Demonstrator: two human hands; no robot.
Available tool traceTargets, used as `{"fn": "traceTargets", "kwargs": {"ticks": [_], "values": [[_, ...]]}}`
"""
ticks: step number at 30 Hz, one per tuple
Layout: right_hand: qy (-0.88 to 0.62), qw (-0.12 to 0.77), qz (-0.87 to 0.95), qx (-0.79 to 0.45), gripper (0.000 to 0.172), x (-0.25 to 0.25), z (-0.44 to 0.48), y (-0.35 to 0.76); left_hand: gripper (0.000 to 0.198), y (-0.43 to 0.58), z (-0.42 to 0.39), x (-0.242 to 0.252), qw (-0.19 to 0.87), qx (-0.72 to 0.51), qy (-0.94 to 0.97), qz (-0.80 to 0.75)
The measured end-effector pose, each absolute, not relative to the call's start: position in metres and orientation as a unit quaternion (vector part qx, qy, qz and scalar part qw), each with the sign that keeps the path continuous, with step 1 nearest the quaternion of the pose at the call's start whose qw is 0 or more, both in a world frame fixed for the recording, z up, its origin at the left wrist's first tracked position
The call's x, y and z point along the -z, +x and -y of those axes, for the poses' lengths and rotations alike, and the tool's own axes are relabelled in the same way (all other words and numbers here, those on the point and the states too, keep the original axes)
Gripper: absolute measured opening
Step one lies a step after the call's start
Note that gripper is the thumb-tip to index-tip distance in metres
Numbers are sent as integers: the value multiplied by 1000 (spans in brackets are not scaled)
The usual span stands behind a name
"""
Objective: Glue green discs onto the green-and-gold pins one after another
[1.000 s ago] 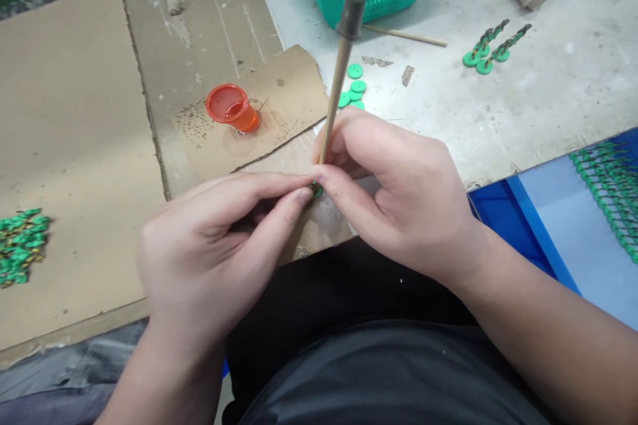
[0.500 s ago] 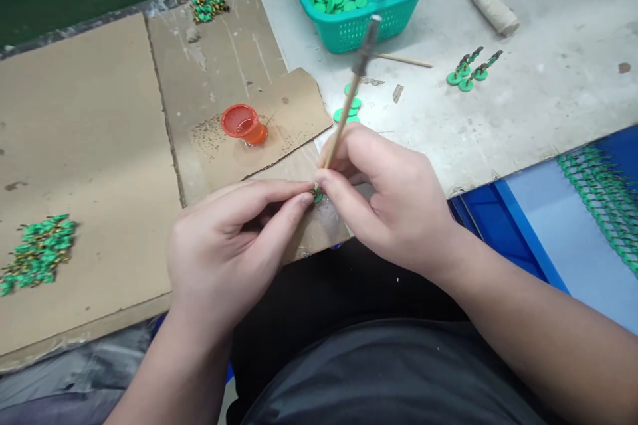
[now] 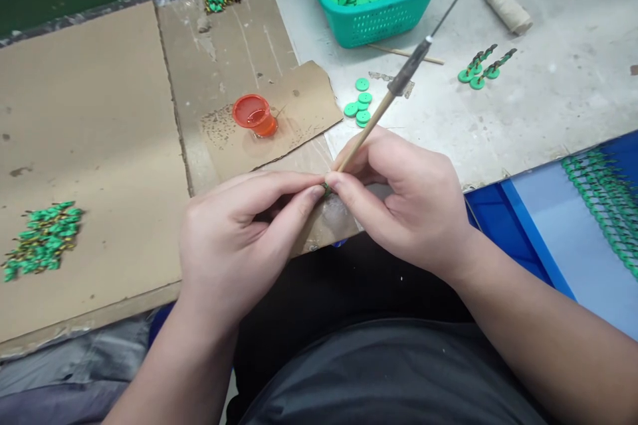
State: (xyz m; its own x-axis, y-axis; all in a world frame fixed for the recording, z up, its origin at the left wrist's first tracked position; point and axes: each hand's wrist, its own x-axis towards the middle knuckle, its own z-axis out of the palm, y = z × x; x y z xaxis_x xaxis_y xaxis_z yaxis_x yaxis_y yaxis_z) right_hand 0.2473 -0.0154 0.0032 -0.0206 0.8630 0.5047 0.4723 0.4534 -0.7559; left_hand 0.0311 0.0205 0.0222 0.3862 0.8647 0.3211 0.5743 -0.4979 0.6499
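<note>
Head view: left hand [image 3: 236, 232] tight on green piece [image 3: 327, 188], right hand [image 3: 406, 202] on wooden tool [image 3: 408, 73], long axis diagonal, tip upper right.

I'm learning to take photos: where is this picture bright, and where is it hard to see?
Head view: the worktop looks pale and bright near the loose green discs; head view: the green piece between left hand and right hand is mostly hidden.
</note>
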Motion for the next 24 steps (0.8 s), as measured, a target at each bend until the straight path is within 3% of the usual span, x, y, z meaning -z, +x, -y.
{"fn": "traceTargets", "kwargs": {"ticks": [24], "values": [[-480,491,713,-141,17,-9,18,243,19,29,-21,-25,255,-322,793,-450]]}}
